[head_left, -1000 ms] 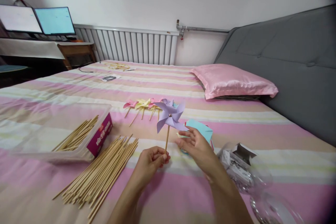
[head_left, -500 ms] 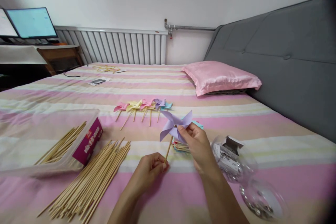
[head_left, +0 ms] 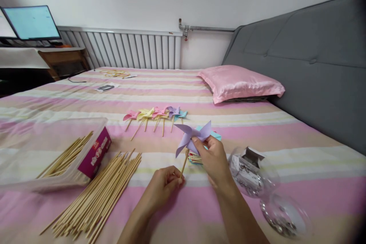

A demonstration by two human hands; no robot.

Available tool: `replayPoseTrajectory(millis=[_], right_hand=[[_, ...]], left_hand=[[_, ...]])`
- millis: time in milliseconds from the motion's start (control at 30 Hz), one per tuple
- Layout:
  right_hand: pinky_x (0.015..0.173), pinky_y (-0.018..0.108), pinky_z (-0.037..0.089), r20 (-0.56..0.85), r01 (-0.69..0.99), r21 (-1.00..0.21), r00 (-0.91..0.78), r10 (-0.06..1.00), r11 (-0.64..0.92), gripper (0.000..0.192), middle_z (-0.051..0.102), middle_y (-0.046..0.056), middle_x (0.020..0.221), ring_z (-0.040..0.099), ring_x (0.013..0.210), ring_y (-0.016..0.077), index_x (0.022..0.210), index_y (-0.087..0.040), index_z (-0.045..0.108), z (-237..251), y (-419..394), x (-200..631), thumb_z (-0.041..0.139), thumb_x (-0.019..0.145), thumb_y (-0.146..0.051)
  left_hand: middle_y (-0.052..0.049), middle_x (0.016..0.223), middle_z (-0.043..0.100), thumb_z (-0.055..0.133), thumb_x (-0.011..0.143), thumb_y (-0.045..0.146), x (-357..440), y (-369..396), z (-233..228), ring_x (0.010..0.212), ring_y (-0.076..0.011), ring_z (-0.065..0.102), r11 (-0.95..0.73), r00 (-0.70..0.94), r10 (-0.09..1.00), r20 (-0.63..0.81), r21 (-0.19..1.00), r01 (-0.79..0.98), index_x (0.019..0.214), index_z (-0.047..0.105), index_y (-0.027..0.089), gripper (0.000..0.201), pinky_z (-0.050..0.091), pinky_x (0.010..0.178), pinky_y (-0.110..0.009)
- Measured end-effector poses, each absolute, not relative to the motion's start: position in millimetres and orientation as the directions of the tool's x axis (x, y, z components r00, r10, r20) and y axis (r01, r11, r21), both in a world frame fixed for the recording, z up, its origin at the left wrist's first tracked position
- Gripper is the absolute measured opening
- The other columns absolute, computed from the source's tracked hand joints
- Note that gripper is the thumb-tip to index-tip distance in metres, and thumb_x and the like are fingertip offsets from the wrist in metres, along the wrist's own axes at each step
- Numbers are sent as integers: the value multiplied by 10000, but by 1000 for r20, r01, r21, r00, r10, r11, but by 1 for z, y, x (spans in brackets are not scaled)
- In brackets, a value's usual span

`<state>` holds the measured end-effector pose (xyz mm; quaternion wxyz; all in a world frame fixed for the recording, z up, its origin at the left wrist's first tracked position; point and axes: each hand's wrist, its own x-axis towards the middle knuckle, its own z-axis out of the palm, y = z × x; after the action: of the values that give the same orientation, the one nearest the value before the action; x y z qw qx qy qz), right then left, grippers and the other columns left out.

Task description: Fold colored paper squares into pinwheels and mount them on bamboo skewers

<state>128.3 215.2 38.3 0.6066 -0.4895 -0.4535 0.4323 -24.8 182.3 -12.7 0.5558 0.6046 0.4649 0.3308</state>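
Note:
A purple paper pinwheel (head_left: 185, 137) on a wooden stick stands upright, tilted slightly, between my hands. My left hand (head_left: 166, 183) is closed around the lower end of its stick. With thumb and fingers, my right hand (head_left: 213, 156) pinches the pinwheel at its centre, and the thumb covers the middle. Behind the right hand, partly hidden, lies a stack of coloured paper pieces (head_left: 195, 159). Farther back, several finished pinwheels (head_left: 160, 113) in pink, yellow, purple and blue lie in a row on the striped bedspread.
Left of my hands lies a pile of wooden sticks (head_left: 98, 196), beside a clear plastic box (head_left: 95, 152) holding more sticks. On the right are a clear tub (head_left: 254, 173) and a round lid (head_left: 283, 217) with small metal parts. A pink pillow (head_left: 243, 82) rests near the grey headboard (head_left: 309, 45).
The pinwheel's blades have turned a little, and my right thumb now covers the metal centre that showed before. My left hand keeps its grip on the stick.

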Motion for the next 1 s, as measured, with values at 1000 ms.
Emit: replayPoseTrajectory(millis=[1000], right_hand=[[893,375,455,181,-160,-962,236,955,222,394,671,109,1050,602,1015,229,1024,-167,622,39,218,130,704,686,-352]], left_hand=[[-51,699,663,639,715,342,-30,189,-12,665,-155,588,115,186,975,-121,993,40,729,564,156,201,376,595,-232]])
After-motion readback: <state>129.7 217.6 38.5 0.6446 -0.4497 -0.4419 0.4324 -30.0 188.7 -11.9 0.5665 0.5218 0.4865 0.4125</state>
